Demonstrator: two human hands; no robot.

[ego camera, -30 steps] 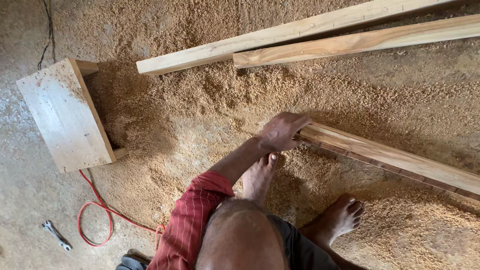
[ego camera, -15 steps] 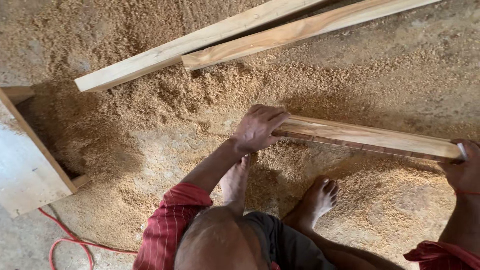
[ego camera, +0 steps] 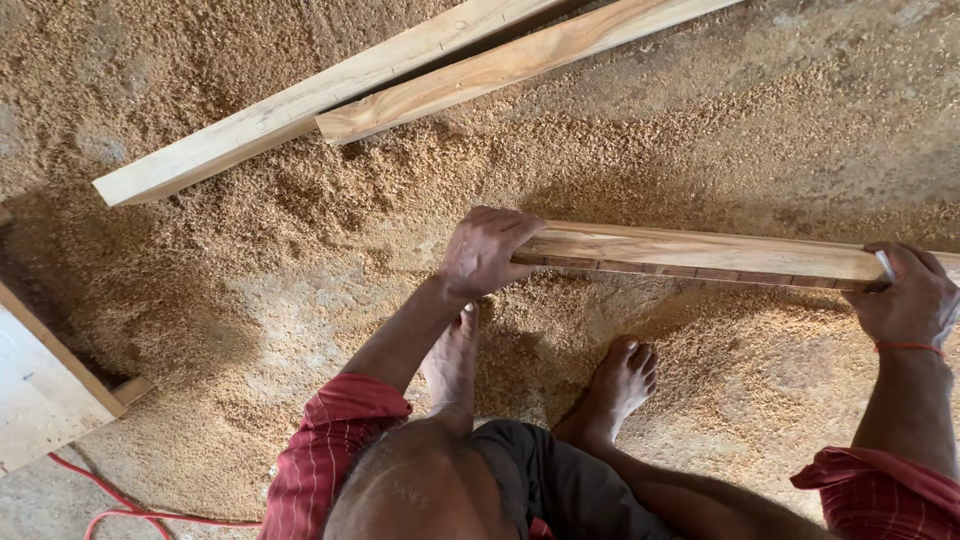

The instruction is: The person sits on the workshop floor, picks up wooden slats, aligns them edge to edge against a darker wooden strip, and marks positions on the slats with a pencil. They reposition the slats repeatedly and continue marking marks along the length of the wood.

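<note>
Wooden plank (ego camera: 700,255) lies low over the sawdust-covered floor (ego camera: 760,110), running from mid-frame out to the right edge, one long side turned up w/ a darker strip along the near edge. Left hand (ego camera: 485,250) is clamped over the plank's near end, fingers wrapped over the top. Right hand (ego camera: 912,295) grips it further right, near the frame edge, fingers curled over the top; a red thread sits round that wrist. Both hands have a firm hold on the same plank.

Progress, as a judgement: plank is gripped at two spots, but can't tell if it's off the floor or resting on the sawdust. Nothing shows it placed anywhere else yet.

Bare feet stand just below the plank: left foot (ego camera: 455,365) and right foot (ego camera: 615,385), both in sawdust. Further up, two longer planks (ego camera: 400,85) lie side by side, slanting to top right, well apart from the held one. At left edge, a pale wooden box (ego camera: 45,395); a red cable (ego camera: 120,500) trails on the floor below it.
</note>
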